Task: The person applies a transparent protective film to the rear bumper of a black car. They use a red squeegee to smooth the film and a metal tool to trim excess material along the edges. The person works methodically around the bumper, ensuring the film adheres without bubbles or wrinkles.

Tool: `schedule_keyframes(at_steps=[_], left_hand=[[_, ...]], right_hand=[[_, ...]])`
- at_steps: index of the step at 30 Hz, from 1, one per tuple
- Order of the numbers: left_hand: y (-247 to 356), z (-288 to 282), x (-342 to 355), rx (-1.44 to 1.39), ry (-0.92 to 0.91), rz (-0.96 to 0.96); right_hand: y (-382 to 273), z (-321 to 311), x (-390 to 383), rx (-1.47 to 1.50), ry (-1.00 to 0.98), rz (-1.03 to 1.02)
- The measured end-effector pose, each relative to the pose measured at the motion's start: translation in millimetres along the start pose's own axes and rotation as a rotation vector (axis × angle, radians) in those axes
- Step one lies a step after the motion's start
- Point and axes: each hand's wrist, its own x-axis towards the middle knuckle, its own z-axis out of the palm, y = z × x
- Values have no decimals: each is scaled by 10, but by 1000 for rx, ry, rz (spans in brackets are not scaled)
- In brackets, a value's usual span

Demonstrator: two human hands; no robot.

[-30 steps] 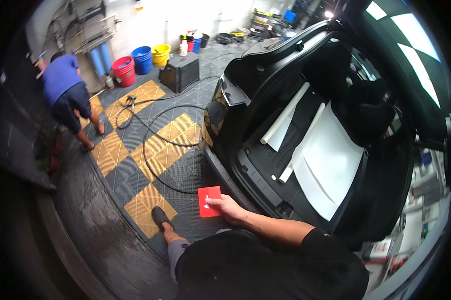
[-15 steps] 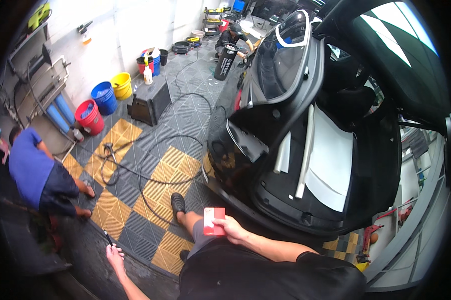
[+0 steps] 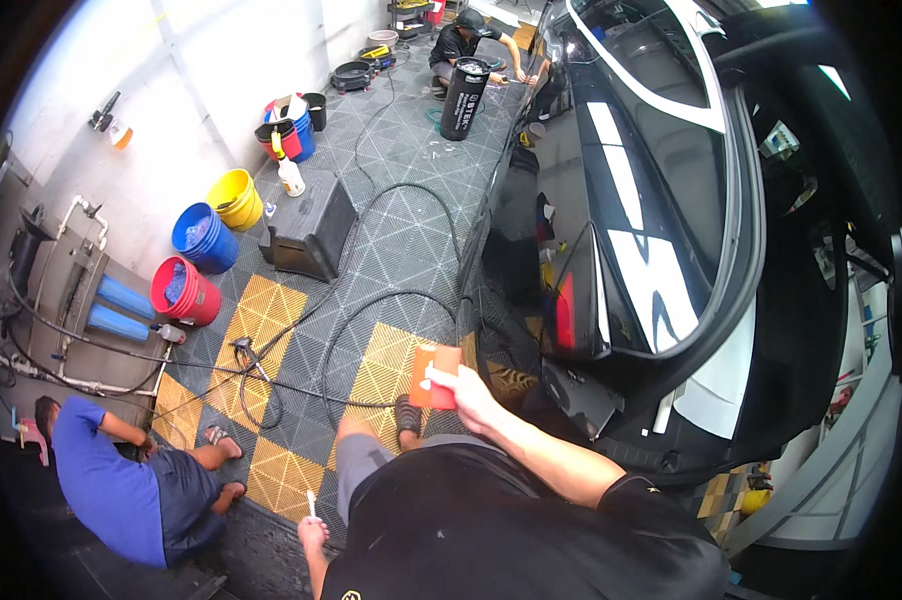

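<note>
My right hand [image 3: 471, 398] grips a flat red-orange squeegee card [image 3: 433, 360], held out beside the rear corner of a black car [image 3: 561, 250], its hatch raised. My left hand [image 3: 313, 532], low at the bottom center, is closed on a slim light-colored tool [image 3: 311, 503] that is too small to make out. Inside the open trunk at the right, white sheet material [image 3: 716, 395] and a narrow white roll [image 3: 663, 410] are partly hidden behind the car's body.
A person in blue [image 3: 106, 480] crouches at lower left. Another in black [image 3: 451, 45] squats by the car behind a tall black container [image 3: 458, 115]. Hose [image 3: 391, 295] loops across the tiled floor [image 3: 401, 240]; several buckets [image 3: 201, 245] and a black box [image 3: 301, 230] line the wall.
My view has moved along the car's side, and the card has risen. My left hand came into view holding the slim tool. The person in blue has gone from bending to crouching lower.
</note>
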Motion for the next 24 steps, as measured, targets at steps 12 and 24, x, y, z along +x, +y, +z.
schedule_keyframes(at_steps=[12,24], left_hand=[[3593,657,1715,296,-183,228],[7149,1381,2594,483,-539,512]], right_hand=[[-715,259,1435,214,249,-100],[-1825,732,2744,233,577,-182]])
